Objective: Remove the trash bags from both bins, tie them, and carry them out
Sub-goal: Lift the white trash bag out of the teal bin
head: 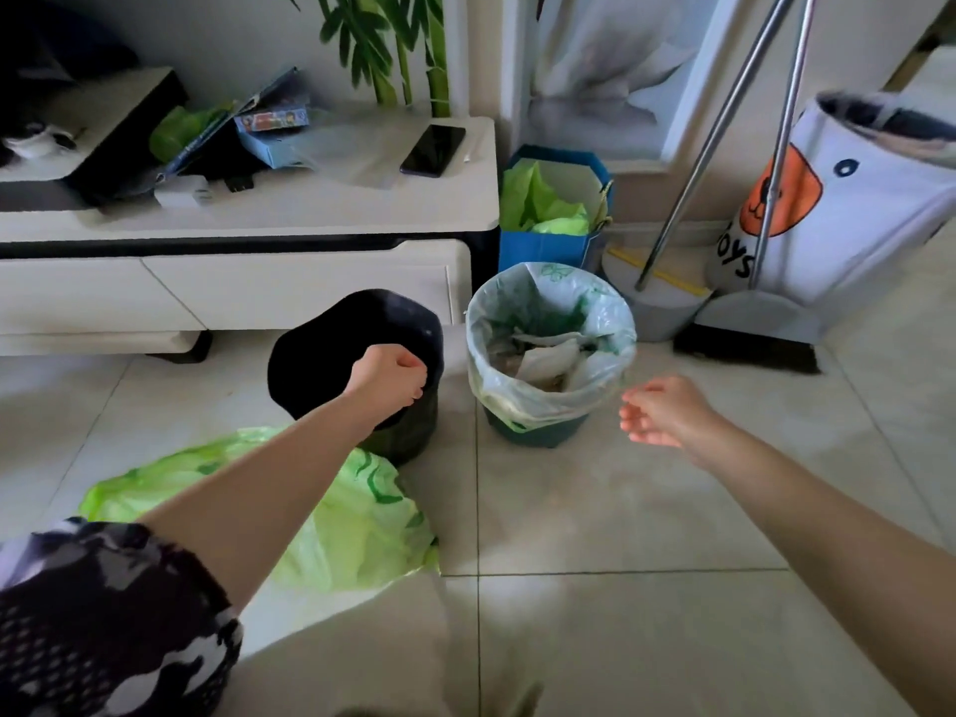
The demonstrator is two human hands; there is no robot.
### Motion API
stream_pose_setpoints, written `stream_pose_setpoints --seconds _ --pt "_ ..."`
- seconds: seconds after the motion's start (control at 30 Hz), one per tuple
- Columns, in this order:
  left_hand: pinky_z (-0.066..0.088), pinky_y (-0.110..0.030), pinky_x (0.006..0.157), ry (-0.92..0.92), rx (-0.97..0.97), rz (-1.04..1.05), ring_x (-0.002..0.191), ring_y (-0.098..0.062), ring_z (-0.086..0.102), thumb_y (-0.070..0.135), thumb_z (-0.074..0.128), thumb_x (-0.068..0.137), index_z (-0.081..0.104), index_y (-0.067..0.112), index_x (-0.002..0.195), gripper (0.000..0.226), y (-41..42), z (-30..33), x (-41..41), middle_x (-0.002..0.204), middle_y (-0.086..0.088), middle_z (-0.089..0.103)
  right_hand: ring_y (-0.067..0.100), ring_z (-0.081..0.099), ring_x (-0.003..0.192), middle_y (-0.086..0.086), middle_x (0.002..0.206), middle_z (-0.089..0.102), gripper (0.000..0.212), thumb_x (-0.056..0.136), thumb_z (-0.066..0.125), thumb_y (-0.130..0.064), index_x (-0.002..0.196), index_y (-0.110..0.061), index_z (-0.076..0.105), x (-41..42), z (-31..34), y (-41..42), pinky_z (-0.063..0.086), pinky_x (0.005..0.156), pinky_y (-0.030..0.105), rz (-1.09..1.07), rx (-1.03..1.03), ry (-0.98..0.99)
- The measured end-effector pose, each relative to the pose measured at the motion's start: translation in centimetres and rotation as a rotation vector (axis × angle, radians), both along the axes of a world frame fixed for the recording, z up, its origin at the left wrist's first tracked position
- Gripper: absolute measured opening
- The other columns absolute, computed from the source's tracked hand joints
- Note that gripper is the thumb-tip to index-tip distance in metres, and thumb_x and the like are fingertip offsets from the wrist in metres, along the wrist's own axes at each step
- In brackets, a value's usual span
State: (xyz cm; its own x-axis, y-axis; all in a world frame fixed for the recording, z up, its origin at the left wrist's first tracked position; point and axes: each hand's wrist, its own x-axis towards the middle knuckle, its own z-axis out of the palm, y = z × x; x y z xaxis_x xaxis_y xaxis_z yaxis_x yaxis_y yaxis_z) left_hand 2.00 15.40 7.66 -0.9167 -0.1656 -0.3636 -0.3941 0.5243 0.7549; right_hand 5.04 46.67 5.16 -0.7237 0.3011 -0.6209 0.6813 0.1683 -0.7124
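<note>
On pale tiled floor [646, 509], front of low white TV cabinet [310, 282] — two small round bins side by side, near each other but not touching.

Left bin: dark round plastic bin [408, 432], tilted, w/ black bin bag [331, 349] bulging out of its mouth. Left hand [390, 377] over it, fingers curled into a fist, gripping the black bag's edge near the rim. Patterned black/white sleeve [103, 613] at upper arm.

Right bin: dark green round bin [538, 432], upright, lined w/ translucent white-green bag [600, 328] folded over rim. Paper/plastic scraps inside, approx half full. Bag still seated in bin, not tied.

Right hand [659, 411] in the air just right of green bin, clear of it — fingers loosely bent, apart, holding nothing.

Light green plastic bag [362, 530] flat-ish on floor beneath left forearm, touching base of the dark bin; tied or not — can't tell.

Behind the bins: blue paper bag [543, 245] w/ green plastic stuffed in it, against cabinet end. Right of that, grey dustpan [662, 313] and broom [755, 328] w/ metal handles leaning up; white fabric toy bin w/ orange patch [848, 214] just behind them.

Cabinet top: black phone [433, 150] lying flat, clear sheet beside it, blue boxes [269, 132], misc clutter. Green plant stalks [408, 49] against wall behind.
</note>
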Motion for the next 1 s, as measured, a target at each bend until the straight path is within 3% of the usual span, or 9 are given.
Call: stream_pose_setpoints --seconds 0.07,0.13,0.23,0.33,0.5,0.63,0.7,0.83,1.0 --pt "0.059 -0.046 0.081 -0.097 0.066 -0.016 0.085 -0.034 0.072 0.009 0.061 0.074 0.071 0.004 0.078 0.012 1.7 -1.2 -1.4 0.086 -0.02 0.073 0.018 0.056 0.054 0.009 0.069 0.056 0.014 0.096 0.046 -0.008 0.084 -0.011 0.053 -0.7 -0.9 0.8 0.05 0.055 0.029 -0.032 -0.013 -0.011" --pt "0.059 -0.04 0.082 -0.191 0.135 0.009 0.082 -0.032 0.071 0.004 0.061 0.079 0.067 -0.004 0.081 0.01 3.3 -2.4 -2.6 0.089 -0.021 0.071 0.022 0.056 0.059 0.01 0.071 0.055 0.008 0.095 0.045 -0.009 0.098 -0.008 0.052 -1.7 -1.9 1.5 0.05 0.057 0.032 -0.084 -0.031 -0.01" --pt "0.05 -0.029 0.059 -0.281 0.235 0.071 0.064 -0.026 0.058 0.005 0.054 0.084 0.059 0.002 0.082 0.007 5.2 -4.5 -3.7 0.074 -0.015 0.057 0.026 0.057 0.064 0.011 0.077 0.054 0.02 0.096 0.045 -0.014 0.112 -0.004 0.051 -3.2 -3.8 2.2 0.052 0.06 0.036 -0.144 -0.039 -0.018" --pt "0.036 -0.024 0.052 -0.356 0.302 0.142 0.05 -0.018 0.042 0.019 0.05 0.087 0.049 0.01 0.073 0.017 6.5 -6.8 -4.5 0.061 -0.004 0.044 0.033 0.059 0.08 0.017 0.095 0.056 0.036 0.097 0.044 -0.023 0.124 0.0 0.047 -4.4 -5.7 2.2 0.052 0.069 0.04 -0.204 -0.095 -0.031" --pt "0.049 -0.034 0.068 -0.294 0.409 0.26 0.07 -0.026 0.055 0.048 0.047 0.079 0.059 0.006 0.099 0.047 8.1 -10.1 -7.5 0.085 -0.01 0.059 0.033 0.06 0.095 0.018 0.112 0.057 0.051 0.093 0.051 -0.046 0.124 -0.006 0.049 -6.7 -7.9 1.9 0.051 0.075 0.042 -0.312 -0.217 -0.009" --pt "0.053 -0.046 0.091 -0.286 0.54 0.33 0.094 -0.032 0.063 0.04 0.044 0.093 0.058 0.013 0.091 0.031 8.9 -9.8 -7.8 0.096 -0.011 0.063 0.029 0.061 0.092 0.012 0.099 0.062 0.04 0.093 0.048 -0.051 0.101 -0.013 0.057 -7.1 -8.5 1.3 0.048 0.094 0.045 -0.342 -0.422 -0.027" --pt "0.055 -0.047 0.086 -0.299 0.556 0.339 0.093 -0.032 0.064 0.04 0.046 0.095 0.058 0.012 0.096 0.03 8.7 -9.9 -7.9 0.098 -0.011 0.064 0.027 0.063 0.092 0.011 0.099 0.065 0.04 0.092 0.049 -0.051 0.105 -0.015 0.06 -7.3 -8.9 1.6 0.049 0.089 0.043 -0.376 -0.441 -0.004" --pt "0.052 -0.037 0.059 -0.288 0.653 0.352 0.074 -0.029 0.061 0.025 0.057 0.092 0.056 0.006 0.108 0.025 7.9 -8.9 -8.1 0.089 -0.014 0.061 0.019 0.063 0.08 0.005 0.091 0.072 0.025 0.093 0.057 -0.034 0.108 -0.015 0.064 -7.3 -8.6 2.5 0.052 0.065 0.033 -0.449 -0.504 0.057" --pt "0.053 -0.035 0.058 -0.215 0.595 0.325 0.074 -0.023 0.062 0.007 0.061 0.088 0.056 0.004 0.102 0.016 7.1 -6.8 -9.6 0.084 -0.01 0.059 0.019 0.063 0.073 0.007 0.087 0.066 0.009 0.091 0.056 -0.01 0.1 -0.011 0.059 -8.1 -6.5 3.6 0.051 0.062 0.033 -0.423 -0.438 0.113"
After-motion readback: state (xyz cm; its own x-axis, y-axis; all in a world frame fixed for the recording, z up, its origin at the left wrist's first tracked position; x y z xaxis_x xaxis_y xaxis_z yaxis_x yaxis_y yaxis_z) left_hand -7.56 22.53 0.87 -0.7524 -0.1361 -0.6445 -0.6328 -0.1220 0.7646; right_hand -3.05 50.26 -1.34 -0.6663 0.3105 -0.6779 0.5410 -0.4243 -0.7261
